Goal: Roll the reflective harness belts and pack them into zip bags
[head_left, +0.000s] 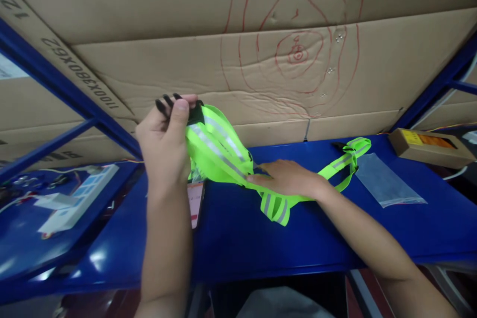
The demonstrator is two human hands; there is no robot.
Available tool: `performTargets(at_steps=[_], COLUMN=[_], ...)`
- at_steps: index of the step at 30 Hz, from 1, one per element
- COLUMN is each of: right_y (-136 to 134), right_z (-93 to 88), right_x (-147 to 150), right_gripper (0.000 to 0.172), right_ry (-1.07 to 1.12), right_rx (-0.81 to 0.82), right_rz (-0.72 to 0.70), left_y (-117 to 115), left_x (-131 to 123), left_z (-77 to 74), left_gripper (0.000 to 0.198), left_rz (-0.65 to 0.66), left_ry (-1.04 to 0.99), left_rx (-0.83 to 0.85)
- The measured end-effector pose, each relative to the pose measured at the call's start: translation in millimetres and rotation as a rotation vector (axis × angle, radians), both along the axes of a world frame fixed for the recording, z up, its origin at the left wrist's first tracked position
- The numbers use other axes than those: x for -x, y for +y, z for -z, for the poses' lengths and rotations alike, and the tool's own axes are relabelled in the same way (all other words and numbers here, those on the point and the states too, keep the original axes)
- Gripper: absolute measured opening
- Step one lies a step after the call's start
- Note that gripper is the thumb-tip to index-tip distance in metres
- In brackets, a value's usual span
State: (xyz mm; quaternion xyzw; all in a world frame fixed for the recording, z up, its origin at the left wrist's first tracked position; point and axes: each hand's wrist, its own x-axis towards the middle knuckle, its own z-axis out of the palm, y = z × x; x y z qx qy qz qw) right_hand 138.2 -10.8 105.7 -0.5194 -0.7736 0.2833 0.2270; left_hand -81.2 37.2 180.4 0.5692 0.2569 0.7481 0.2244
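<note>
Glossy blue metal shelf [238,243], backed by brown cardboard [160,72] with red hand-drawn rings [298,53]. Left hand [166,131] grips lime-green, silver-striped fabric strapping [219,151] partly raised above shelf; right hand [286,177] touches strapping, grasp undeterminable.

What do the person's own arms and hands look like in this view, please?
The left forearm and right forearm are bare, with no sleeves showing. The left hand and right hand are ungloved, and no watch or bracelet shows.

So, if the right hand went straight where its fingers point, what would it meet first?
The right hand would probably meet the bunched green strap held by the left hand, though depth is unclear.
</note>
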Motion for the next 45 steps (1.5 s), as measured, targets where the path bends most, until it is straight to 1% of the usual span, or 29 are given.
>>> performTargets(at_steps=[1, 2, 4, 6, 8, 9, 11, 12, 14, 16, 17, 20, 22, 25, 26, 28, 30, 32, 35, 37, 39, 41, 43, 45], right_y=[4, 10, 20, 28, 30, 30, 28, 27, 27, 27, 28, 30, 32, 32, 30, 27, 24, 22, 25, 31, 37, 44, 50, 57], right_z=[9.8, 19.0, 33.4, 41.2, 42.9, 42.0, 38.1, 35.8, 31.4, 27.4, 25.5, 20.4, 17.9, 15.4, 14.6, 12.6, 10.2, 7.5, 2.7, -0.9, -3.6, -3.0, 2.7, 13.0], right_x=[6, 12, 23, 32, 36, 37, 35, 33, 28, 22, 19, 12, 9, 9, 10, 13, 15, 12, -5, -25, -46, -63, -74, -77], right_gripper=[0.066, 0.063, 0.058, 0.056, 0.058, 0.059, 0.059, 0.057, 0.056, 0.057, 0.057, 0.053, 0.052, 0.054, 0.054, 0.049, 0.041, 0.036, 0.040, 0.046, 0.054, 0.060, 0.062, 0.062], right_ry=[0.040, 0.142, 0.427, 0.704, 0.946, 1.060, 1.273, 1.346, 1.413, 1.397, 1.372, 1.270, 1.152, 0.937, 0.865, 0.727, 0.612, 0.530, 0.346, 0.199, 0.135, 0.122, 0.109, 0.076], right_rx=[0.029, 0.080, 0.248, 0.427, 0.568, 0.601, 0.604, 0.588, 0.550, 0.530, 0.519, 0.423, 0.337, 0.241, 0.183, 0.008, -0.152, -0.212, -0.192, -0.089, 0.074, 0.162, 0.158, 0.113], right_rz=[0.022, 0.011, -0.051, -0.104, -0.138, -0.153, -0.184, -0.195, -0.204, -0.186, -0.154, 0.021, 0.074, 0.014, 0.004, 0.005, -0.003, -0.008, -0.011, -0.073, -0.138, -0.143, -0.100, -0.042], left_y=[2, 2, 3, 3, 3, 3, 6, 8, 14, 23, 28, 43, 48, 49, 48, 48, 49, 51, 58, 64, 69, 74, 75, 71], left_x=[1, 1, 3, 4, 7, 8, 12, 15, 21, 29, 33, 43, 48, 50, 50, 50, 51, 56, 74, 89, 99, 100, 94, 82], left_z=[0.1, -0.2, -1.6, -3.5, -5.3, -6.0, -6.7, -6.7, -5.4, -2.8, -1.2, 2.9, 4.4, 5.0, 5.2, 5.8, 6.3, 6.2, 4.7, 4.4, 5.7, 8.4, 11.0, 12.0], left_gripper=[0.019, 0.020, 0.024, 0.029, 0.033, 0.034, 0.035, 0.035, 0.036, 0.039, 0.040, 0.047, 0.049, 0.045, 0.042, 0.038, 0.037, 0.041, 0.041, 0.036, 0.030, 0.028, 0.029, 0.035], left_rz=[0.025, 0.054, 0.116, 0.181, 0.244, 0.268, 0.287, 0.282, 0.238, 0.170, 0.130, 0.019, -0.011, -0.009, -0.013, -0.029, -0.039, -0.069, -0.193, -0.243, -0.233, -0.199, -0.166, -0.118], left_ry=[-0.022, -0.043, -0.081, -0.115, -0.143, -0.154, -0.169, -0.174, -0.187, -0.199, -0.208, -0.235, -0.246, -0.242, -0.231, -0.204, -0.184, -0.177, -0.212, -0.264, -0.296, -0.288, -0.262, -0.226], left_rx=[0.022, 0.047, 0.095, 0.136, 0.173, 0.184, 0.178, 0.160, 0.100, 0.037, 0.014, -0.001, 0.010, -0.028, -0.053, -0.087, -0.084, -0.069, -0.081, -0.068, -0.022, 0.021, 0.037, 0.047])
